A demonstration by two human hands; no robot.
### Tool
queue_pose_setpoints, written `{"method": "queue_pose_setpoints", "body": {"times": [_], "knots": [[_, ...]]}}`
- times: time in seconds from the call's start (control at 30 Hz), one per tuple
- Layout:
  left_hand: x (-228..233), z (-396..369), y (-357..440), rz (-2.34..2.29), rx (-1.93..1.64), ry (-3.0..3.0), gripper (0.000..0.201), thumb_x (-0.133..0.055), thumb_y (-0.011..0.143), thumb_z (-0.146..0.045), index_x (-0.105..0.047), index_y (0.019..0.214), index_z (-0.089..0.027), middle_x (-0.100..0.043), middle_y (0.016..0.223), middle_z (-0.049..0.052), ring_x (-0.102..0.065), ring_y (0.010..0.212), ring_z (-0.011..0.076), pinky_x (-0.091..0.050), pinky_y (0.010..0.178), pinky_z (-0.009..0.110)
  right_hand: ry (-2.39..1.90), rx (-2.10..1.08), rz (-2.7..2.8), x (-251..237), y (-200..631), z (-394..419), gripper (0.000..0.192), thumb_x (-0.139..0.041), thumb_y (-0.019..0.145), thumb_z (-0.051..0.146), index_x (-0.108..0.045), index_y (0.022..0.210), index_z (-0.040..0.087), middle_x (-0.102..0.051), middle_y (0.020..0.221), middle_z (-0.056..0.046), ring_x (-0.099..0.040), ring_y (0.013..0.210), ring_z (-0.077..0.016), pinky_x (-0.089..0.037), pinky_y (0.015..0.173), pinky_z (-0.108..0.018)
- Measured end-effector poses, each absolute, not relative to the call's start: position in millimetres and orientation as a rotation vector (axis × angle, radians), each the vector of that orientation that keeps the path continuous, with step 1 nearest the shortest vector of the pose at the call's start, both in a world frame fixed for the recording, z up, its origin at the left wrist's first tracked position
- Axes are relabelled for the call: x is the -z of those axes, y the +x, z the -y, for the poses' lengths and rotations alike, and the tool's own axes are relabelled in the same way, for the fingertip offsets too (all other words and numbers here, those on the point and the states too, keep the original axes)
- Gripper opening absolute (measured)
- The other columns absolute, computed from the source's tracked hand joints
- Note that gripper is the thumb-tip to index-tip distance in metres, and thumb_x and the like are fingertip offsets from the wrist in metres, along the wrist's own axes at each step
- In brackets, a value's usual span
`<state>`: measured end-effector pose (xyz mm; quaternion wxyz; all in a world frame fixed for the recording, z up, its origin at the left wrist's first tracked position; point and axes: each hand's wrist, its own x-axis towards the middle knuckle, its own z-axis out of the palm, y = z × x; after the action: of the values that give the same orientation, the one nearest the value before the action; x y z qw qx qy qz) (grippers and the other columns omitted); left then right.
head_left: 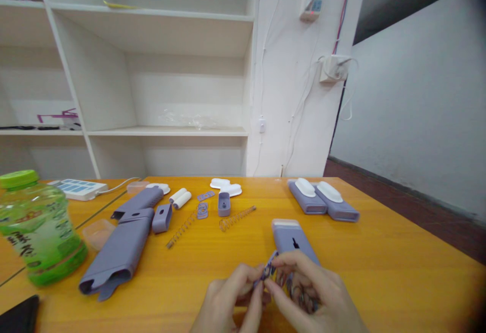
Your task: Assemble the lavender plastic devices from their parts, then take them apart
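Observation:
Near the front of the table, my left hand [237, 297] and my right hand [317, 292] meet, both closed. Between their fingertips they pinch a small purple plastic part [269, 267], partly hidden by the fingers. Dark wire coils [301, 297], like a spring, show under my right palm; how they are held is unclear. Just beyond my right hand lies a purple casing [290, 237] with a pale end and a dark slot. Farther off are two loose coil springs [183, 227], a small purple plate [202, 210] and a purple cup-shaped piece [224, 204].
Purple sleeves [123, 247] and a purple cap [162, 218] lie left, with white rollers [180, 198] nearby. A green-capped bottle [41, 237] and black phone-like object [21, 315] stand at far left. White-topped purple casings [322, 201] rest at right. Shelves [167, 131] rise behind.

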<state>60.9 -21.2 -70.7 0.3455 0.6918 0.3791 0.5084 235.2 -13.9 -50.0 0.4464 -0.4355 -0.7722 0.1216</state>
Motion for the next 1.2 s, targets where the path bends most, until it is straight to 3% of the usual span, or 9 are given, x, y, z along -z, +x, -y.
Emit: {"method": "queue_pose_setpoints", "body": {"times": [0.53, 0.8, 1.0, 1.2], "knots": [[71, 25, 68, -0.936, -1.244, 1.456, 0.041, -0.064, 0.085, -0.058, -0.063, 0.083, -0.017, -0.075, 0.065, 0.006, -0.073, 0.058, 0.0176, -0.06, 0.06, 0.022, -1.091, -0.471, 1.958, 42, 235, 16, 0.01, -0.06, 0.088, 0.031, -0.061, 0.087, 0.022, -0.059, 0.062, 0.005, -0.047, 0.046, -0.0076, -0.034, 0.042, -0.017], [65, 26, 67, -0.9, -1.18, 1.318, 0.047, -0.069, 0.079, -0.063, -0.058, 0.077, -0.018, -0.075, 0.066, 0.007, -0.072, 0.056, 0.0162, -0.062, 0.063, 0.027, -1.042, -0.427, 2.077, 38, 238, 13, 0.009, -0.056, 0.091, 0.028, -0.061, 0.087, 0.021, -0.061, 0.067, 0.003, -0.055, 0.054, -0.0098, -0.041, 0.05, -0.018], [67, 27, 67, -0.927, -1.209, 1.331, 0.044, -0.069, 0.08, -0.061, -0.059, 0.077, -0.018, -0.075, 0.066, 0.006, -0.072, 0.056, 0.0167, -0.062, 0.063, 0.027, -1.041, -0.387, 2.086, 42, 240, 13, 0.009, -0.055, 0.091, 0.026, -0.062, 0.088, 0.022, -0.061, 0.068, 0.003, -0.054, 0.054, -0.0099, -0.039, 0.049, -0.019], [65, 26, 66, -0.991, -1.235, 1.456, 0.032, -0.07, 0.081, -0.047, -0.061, 0.073, -0.018, -0.073, 0.065, 0.004, -0.071, 0.06, 0.0155, -0.056, 0.059, 0.019, -1.009, -0.386, 2.073, 47, 238, 14, 0.007, -0.055, 0.089, 0.023, -0.062, 0.089, 0.022, -0.061, 0.07, 0.002, -0.052, 0.053, -0.0093, -0.037, 0.048, -0.019]]}}
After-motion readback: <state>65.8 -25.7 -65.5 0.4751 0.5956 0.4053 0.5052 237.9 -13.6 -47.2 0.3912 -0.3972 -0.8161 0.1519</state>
